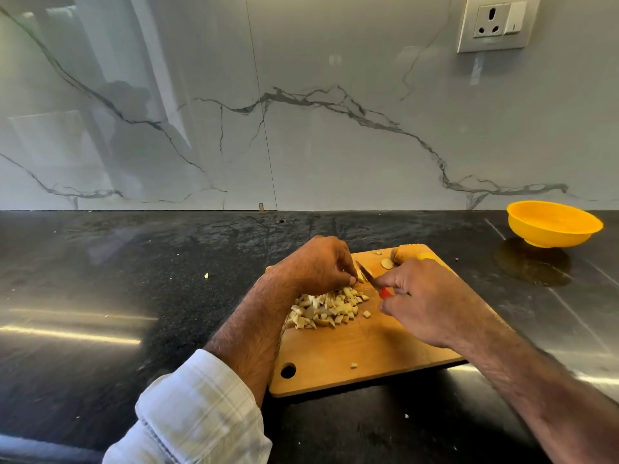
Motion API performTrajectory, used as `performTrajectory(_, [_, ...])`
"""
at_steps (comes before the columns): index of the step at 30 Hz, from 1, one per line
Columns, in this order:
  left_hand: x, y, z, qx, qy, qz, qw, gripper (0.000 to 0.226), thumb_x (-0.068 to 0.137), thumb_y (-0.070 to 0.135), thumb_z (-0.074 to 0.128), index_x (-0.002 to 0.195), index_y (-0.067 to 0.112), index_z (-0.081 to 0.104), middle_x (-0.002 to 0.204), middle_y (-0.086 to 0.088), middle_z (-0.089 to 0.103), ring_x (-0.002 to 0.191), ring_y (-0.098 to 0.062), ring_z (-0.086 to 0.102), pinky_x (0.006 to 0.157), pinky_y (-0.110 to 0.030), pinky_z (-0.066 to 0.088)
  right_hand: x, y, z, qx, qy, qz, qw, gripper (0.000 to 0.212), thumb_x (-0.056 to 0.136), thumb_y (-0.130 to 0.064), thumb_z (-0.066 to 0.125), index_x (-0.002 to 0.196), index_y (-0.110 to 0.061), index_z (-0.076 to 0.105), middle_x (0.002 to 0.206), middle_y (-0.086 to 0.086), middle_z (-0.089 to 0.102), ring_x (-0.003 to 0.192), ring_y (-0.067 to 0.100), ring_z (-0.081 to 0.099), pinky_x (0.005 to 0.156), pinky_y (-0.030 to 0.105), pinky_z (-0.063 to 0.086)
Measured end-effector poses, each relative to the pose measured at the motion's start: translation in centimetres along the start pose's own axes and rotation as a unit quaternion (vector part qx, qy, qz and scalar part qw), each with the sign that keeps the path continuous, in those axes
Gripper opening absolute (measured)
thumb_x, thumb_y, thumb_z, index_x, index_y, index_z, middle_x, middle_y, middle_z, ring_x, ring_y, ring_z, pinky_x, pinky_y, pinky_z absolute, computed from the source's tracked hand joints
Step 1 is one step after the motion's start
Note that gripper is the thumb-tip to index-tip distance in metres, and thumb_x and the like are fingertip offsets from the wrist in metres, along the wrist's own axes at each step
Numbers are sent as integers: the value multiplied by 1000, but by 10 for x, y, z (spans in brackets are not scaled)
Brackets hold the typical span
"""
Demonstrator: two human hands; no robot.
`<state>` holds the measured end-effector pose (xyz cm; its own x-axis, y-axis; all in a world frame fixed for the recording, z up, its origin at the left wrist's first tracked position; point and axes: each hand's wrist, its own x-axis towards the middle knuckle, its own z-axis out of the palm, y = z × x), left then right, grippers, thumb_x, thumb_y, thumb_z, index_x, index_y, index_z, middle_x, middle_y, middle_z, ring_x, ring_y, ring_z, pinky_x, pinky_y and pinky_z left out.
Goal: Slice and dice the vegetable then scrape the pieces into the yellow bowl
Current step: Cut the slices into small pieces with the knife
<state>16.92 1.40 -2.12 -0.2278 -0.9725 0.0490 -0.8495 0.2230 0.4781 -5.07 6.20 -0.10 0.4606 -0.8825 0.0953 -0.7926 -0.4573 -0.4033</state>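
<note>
A grey-veined marble backsplash [301,112] is being shown across the upper half of the view, and a polished black stone countertop [100,296] is being shown below it. A wooden cutting board [361,356] is being supported by the countertop, angled, with a round hanging hole at its near left corner.

The left hand [315,266], coming out of a rolled pale checked sleeve [194,413], is being held over the far side of the board with its fingers curled downward; a pale strip of vegetable [360,277] is being pinned under the fingertips. The right hand [425,303] is being closed around the red handle of a small knife [371,279], whose dark blade is being pointed toward the left fingertips, just beside them.

A yellow bowl [554,224] is being left well apart from the board, at the far right of the countertop near the backsplash. A white wall socket with a switch [495,23] is being seen at the upper right.

A heap of diced vegetable pieces [328,308] is being kept on the board, below the left hand and partly hidden by the wrist. An uncut brownish vegetable piece [407,253] is being left at the board's far edge, with a round slice [387,263] just beside it. Single stray bits are being seen near the board's front edge [353,365] and on the countertop to the left [206,275].
</note>
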Motion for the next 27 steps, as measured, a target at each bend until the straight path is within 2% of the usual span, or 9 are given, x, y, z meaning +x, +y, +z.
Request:
performTrajectory(2, [1, 0, -1, 0, -1, -6, 1000, 7, 94, 25, 77, 99, 27, 82, 112, 12, 65, 106, -8, 61, 99, -39, 56, 3, -3, 3, -14, -14, 6, 1000, 27, 95, -26, 65, 120, -28, 75, 66, -15, 50, 59, 2, 48, 51, 19, 35])
performTrajectory(4, [0, 0, 0, 2, -1, -9, 1000, 8, 94, 26, 77, 101, 27, 82, 111, 11, 65, 106, -8, 61, 98, -39, 56, 4, -5, 4, -25, -28, 13, 999, 32, 94, -29, 64, 124, -30, 73, 76, -13, 57, 70, 5, 55, 58, 22, 47])
performTrajectory(6, [0, 0, 0, 2, -3, -7, 1000, 9, 95, 26, 76, 101, 27, 82, 112, 11, 65, 106, -8, 60, 98, -39, 56, 5, -8, 4, -41, -36, 24, 998, 33, 92, -32, 64, 124, -29, 73, 94, -7, 69, 86, 12, 64, 75, 32, 60])
performTrajectory(8, [0, 0, 0, 0, -2, -7, 1000, 9, 95, 26, 76, 102, 27, 82, 113, 11, 65, 107, -8, 60, 98, -38, 56, 5, -10, 4, -48, -39, 35, 997, 37, 93, -33, 64, 129, -32, 70, 115, -4, 70, 100, 16, 65, 87, 36, 61])
performTrajectory(10, [0, 0, 0, -1, 1, -8, 1000, 9, 94, 25, 76, 102, 26, 82, 114, 11, 64, 107, -8, 60, 97, -36, 56, 5, -11, 5, -58, -44, 42, 996, 41, 95, -34, 63, 136, -33, 65, 125, -3, 68, 108, 18, 64, 92, 36, 59])
performTrajectory(16, [0, 0, 0, -4, 3, -5, 1000, 9, 95, 25, 76, 102, 27, 82, 112, 11, 65, 105, -7, 60, 93, -32, 55, 8, -12, 9, -68, -46, 43, 996, 47, 96, -35, 64, 142, -34, 60, 126, -2, 67, 111, 19, 63, 95, 36, 58])
performTrajectory(20, [-1, 0, 0, -11, 6, -5, 1000, 9, 95, 24, 76, 101, 27, 81, 110, 12, 65, 102, -6, 61, 90, -30, 54, 6, -3, 5, -26, -12, 34, 999, 36, 93, -30, 66, 129, -30, 70, 93, -12, 68, 85, 7, 64, 74, 26, 57])
performTrajectory(23, [-1, 4, 4, -10, 29, 1, 1000, 15, 95, 21, 76, 109, 27, 78, 113, 12, 66, 102, -4, 63, 92, -31, 56, 5, 10, -8, -2, 40, 36, 999, 34, 90, -27, 70, 125, -28, 73, 113, -6, 75, 95, 10, 69, 87, 34, 60])
performTrajectory(27, [4, 15, 11, -9, 33, 7, 999, 35, 98, 12, 70, 128, 30, 68, 127, 10, 66, 110, -6, 62, 94, -30, 55, 8, 17, -16, -10, 3, 56, 998, 34, 90, -25, 72, 124, -29, 74, 115, -4, 75, 96, 13, 67, 92, 33, 58])
